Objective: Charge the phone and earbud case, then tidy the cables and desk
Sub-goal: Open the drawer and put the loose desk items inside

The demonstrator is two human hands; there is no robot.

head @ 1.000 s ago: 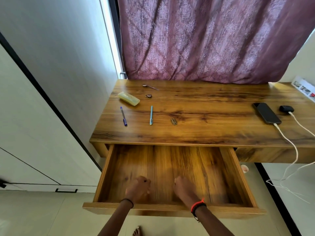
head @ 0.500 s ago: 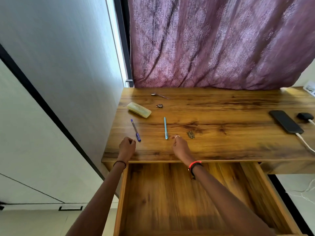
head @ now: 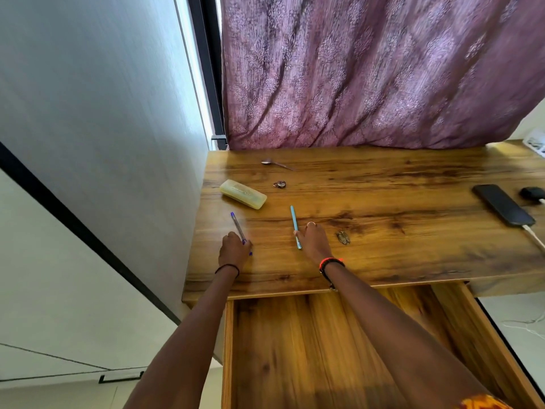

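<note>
as both hands rest on the brown wooden desk (head: 383, 255), each meets a pen.
left hand (head: 234, 250) curls round the clear purple-capped pen (head: 236, 225); right hand (head: 315, 242) touches the light blue pen (head: 294, 221), grip unclear. black phone (head: 501, 205) and black earbud case (head: 530, 191) lie far right, white cable (head: 535, 236) plugged into the phone.

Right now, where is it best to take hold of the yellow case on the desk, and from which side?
Grip the case across its narrow width, near the middle, coming from above. It lies flat on the desk, long and slim, slanted, with bare wood along both long sides, which leaves room for a grip there.
</note>
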